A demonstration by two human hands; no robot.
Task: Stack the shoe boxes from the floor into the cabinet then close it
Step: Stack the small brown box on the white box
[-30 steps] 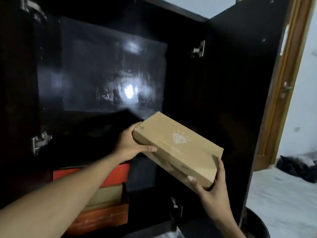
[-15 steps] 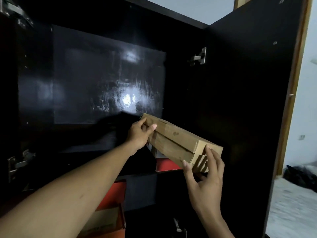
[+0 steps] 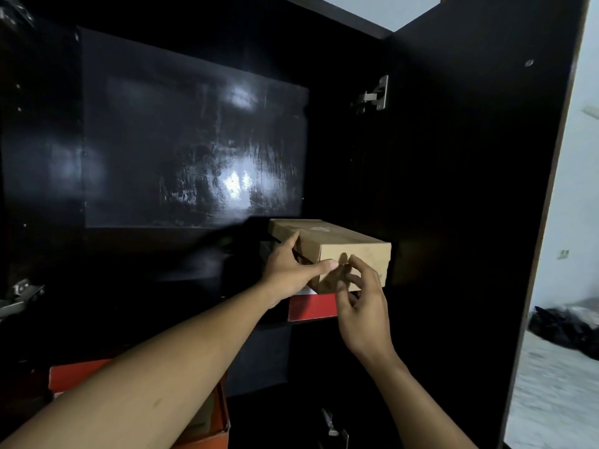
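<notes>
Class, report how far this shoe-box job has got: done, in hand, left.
Done: red shoe boxes lower left, a red box higher up. In hand: left hand and right hand set the brown shoe box on that red box. Left: shutting the open cabinet door; any floor boxes are unseen.

This looked like a room in a home, at a storage spot for footwear. A tall black cabinet (image 3: pixel 194 140) with a glossy back panel stood open, its door (image 3: pixel 470 189) swung wide on a metal hinge (image 3: pixel 376 94). Shoe boxes sat inside on different levels: a brown box (image 3: pixel 343 244) on top of a red box (image 3: pixel 311 307) on a shelf (image 3: pixel 146 273), and an orange box (image 3: pixel 74 375) lower down at the left. Past the door edge were a pale plain wall (image 3: pixel 580 189) with a small socket (image 3: pixel 564 253), a light floor (image 3: pixel 551 400) and a dark heap (image 3: pixel 567 325) lying on it, too blurred to identify
</notes>
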